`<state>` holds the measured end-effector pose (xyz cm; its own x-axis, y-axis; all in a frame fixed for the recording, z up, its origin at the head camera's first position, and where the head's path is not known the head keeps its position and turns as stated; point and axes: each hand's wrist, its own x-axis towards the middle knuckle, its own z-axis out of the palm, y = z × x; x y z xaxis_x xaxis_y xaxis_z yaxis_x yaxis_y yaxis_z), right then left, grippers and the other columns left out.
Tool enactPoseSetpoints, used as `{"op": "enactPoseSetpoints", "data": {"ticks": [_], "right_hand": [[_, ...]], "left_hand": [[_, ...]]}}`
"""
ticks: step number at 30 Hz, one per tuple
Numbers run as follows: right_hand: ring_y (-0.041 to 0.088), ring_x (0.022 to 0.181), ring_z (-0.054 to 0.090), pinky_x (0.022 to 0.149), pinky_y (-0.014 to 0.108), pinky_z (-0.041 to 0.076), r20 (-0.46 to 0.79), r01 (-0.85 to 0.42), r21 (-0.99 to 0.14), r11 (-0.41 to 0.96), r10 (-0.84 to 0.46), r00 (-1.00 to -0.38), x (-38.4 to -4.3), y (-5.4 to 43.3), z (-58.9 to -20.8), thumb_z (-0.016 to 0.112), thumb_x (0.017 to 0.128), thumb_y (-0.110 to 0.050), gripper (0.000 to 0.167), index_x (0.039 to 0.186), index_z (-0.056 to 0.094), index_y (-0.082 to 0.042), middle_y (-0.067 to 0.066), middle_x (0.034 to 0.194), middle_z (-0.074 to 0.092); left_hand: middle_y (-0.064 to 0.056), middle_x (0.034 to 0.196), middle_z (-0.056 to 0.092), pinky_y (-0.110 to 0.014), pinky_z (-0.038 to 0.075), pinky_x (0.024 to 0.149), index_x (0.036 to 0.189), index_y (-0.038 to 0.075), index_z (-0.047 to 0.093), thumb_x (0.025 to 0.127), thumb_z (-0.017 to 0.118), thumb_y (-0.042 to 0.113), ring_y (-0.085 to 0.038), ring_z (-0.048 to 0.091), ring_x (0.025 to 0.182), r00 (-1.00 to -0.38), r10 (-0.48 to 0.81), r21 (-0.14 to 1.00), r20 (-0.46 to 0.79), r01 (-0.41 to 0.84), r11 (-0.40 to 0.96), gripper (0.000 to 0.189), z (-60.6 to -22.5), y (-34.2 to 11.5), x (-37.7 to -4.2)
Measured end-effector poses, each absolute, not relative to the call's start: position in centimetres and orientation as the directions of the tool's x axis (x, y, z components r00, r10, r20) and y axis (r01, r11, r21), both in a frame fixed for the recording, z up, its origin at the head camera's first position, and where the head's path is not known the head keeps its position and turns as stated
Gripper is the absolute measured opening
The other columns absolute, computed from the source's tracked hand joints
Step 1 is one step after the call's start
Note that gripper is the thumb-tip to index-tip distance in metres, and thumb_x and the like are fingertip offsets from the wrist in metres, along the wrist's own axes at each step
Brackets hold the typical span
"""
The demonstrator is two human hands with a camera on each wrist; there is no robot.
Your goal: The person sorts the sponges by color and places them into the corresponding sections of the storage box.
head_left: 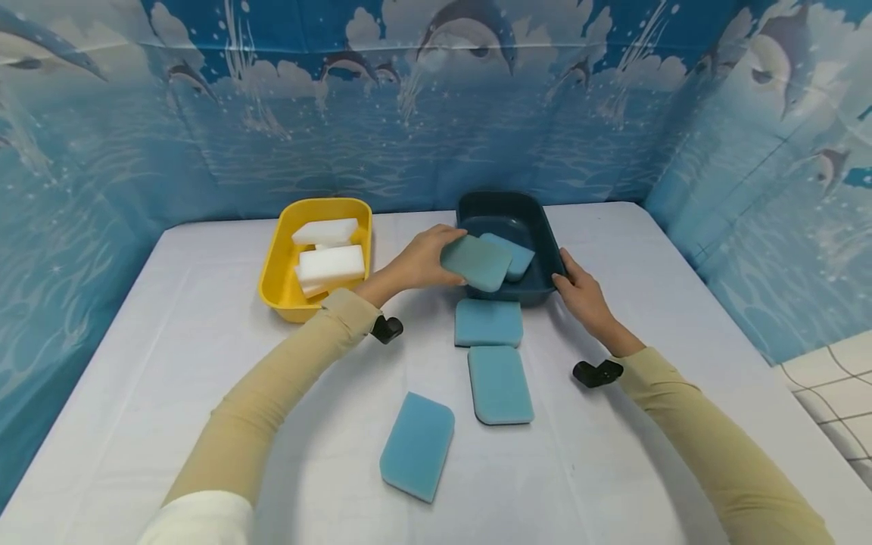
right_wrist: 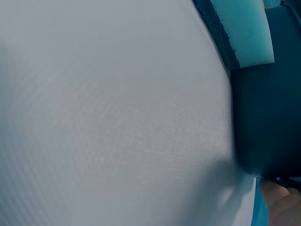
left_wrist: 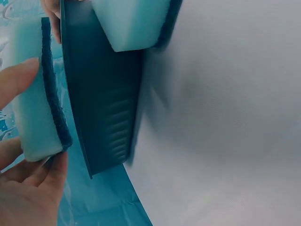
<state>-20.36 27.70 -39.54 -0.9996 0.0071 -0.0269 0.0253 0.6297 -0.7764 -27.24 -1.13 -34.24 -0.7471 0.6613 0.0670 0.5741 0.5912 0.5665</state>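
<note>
Left grip [head_left: 422, 261] pinching blue sponge [head_left: 475, 263], right [head_left: 582, 291] seemingly steadying dark bin [head_left: 545, 250]

**No readable text in any view**

No words, labels, brand marks, numbers or signs can be read. The blue dolphin-and-cloud printed backdrop [head_left: 436, 98] behind the white cloth-covered table [head_left: 613, 454] carries pictures only. On that table, the yellow plastic tub [head_left: 279, 280], the dark teal plastic tub [head_left: 477, 208] and the blue rectangular foam sponges [head_left: 417, 445] bear no lettering.
</note>
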Motion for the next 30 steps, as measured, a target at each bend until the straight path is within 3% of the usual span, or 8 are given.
{"op": "enactPoseSetpoints", "data": {"ticks": [17, 30], "right_hand": [[0.036, 0.146, 0.010, 0.117, 0.053, 0.017, -0.012, 0.018, -0.777, 0.630, 0.013, -1.000, -20.4, 27.7, -39.7, 0.030, 0.101, -0.024, 0.059, 0.151, 0.004, -0.007, 0.014, 0.158, 0.006], [0.034, 0.146, 0.010, 0.117, 0.052, 0.017, -0.009, 0.011, -0.782, 0.623, 0.007, -1.000, -20.4, 27.8, -39.9, 0.030, 0.101, -0.025, 0.059, 0.151, 0.004, -0.008, 0.012, 0.159, 0.007]], "left_hand": [[-0.014, 0.145, 0.040, -0.038, 0.040, 0.108, 0.145, 0.006, 0.034, 0.078, 0.075, 0.035, -0.027, 0.042, 0.131, -0.823, 0.555, 0.576, 0.123, 0.514, 0.636, 0.083, -34.8, 2.6, -28.9], [-0.014, 0.143, 0.039, -0.035, 0.043, 0.105, 0.145, 0.007, 0.032, 0.085, 0.068, 0.026, -0.025, 0.045, 0.128, -0.873, 0.474, 0.569, 0.115, 0.449, 0.689, 0.072, -35.1, 4.4, -29.2]]}}
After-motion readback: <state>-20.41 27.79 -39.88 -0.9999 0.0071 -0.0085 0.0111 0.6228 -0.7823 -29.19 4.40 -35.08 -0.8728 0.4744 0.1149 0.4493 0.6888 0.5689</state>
